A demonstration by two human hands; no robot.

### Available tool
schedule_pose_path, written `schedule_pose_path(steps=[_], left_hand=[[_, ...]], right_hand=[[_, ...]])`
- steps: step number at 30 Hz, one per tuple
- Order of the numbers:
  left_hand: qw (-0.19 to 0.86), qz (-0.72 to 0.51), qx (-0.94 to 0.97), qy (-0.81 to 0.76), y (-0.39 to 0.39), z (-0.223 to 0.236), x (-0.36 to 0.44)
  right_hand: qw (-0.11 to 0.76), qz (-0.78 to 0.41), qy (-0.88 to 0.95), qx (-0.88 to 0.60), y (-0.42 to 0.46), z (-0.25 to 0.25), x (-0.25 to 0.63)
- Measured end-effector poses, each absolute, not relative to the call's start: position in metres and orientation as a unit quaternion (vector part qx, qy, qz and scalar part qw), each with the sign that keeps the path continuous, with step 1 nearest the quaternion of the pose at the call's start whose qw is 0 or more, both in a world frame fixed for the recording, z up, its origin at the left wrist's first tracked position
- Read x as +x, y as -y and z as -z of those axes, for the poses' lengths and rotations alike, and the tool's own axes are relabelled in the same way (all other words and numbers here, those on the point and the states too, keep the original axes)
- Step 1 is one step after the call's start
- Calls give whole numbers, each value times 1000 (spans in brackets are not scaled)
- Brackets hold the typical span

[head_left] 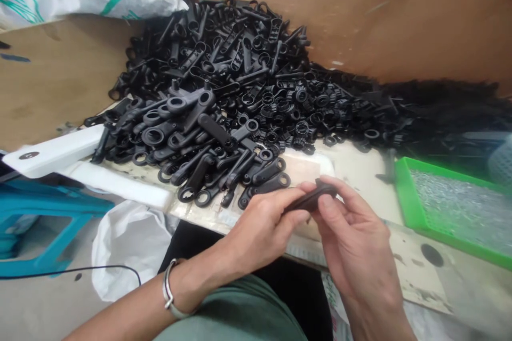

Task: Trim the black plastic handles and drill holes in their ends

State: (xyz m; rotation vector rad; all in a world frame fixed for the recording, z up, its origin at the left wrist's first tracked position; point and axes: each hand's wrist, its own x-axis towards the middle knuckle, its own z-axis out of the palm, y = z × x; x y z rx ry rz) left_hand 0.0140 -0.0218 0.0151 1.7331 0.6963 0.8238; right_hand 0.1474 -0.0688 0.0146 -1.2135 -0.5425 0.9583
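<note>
Between both hands, above the table's front edge, is a black plastic handle-like part [306,201]. My left hand [264,224] is closed on its left end, thumb below and fingers behind. The fingers and thumb of my right hand [356,234] pinch its right end. Fingers cover both ends, so its full shape is hidden. Just beyond my left hand lies a heap of black handle parts with ringed ends [200,128]. Small black ring pieces [300,98] are piled to the right of it.
A green tray [404,192] with many small clear or metallic bits stands at the right. Taller black parts [240,32] pile against a brown board [400,16] at the back. White bars [120,186] edge the table's left, near a blue stool [60,213] and white bag [128,245].
</note>
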Motion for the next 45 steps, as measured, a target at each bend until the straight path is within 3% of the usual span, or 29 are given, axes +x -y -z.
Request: schedule_pose_path(steps=[11, 15, 23, 26, 31, 36, 41, 45], left_hand=[[537, -346, 709, -299, 21, -16, 20], [498, -326, 721, -354, 20, -16, 22], [601, -320, 665, -307, 16, -15, 23], [588, -308, 677, -317, 16, -17, 23], [520, -320, 714, -343, 16, -14, 25], [522, -305, 726, -327, 15, -18, 28], [406, -272, 816, -310, 10, -29, 29], [141, -319, 882, -316, 2, -23, 15]], right_hand=[[710, -400, 225, -534, 68, -13, 145], [722, -419, 209, -509, 58, -7, 145], [638, -474, 301, -527, 61, -11, 166], [617, -466, 342, -534, 65, -8, 166], [629, -358, 350, -595, 67, 3, 163], [594, -386, 383, -593, 63, 0, 180], [584, -314, 427, -614, 54, -15, 195], [528, -219, 441, -692, 66, -22, 227]])
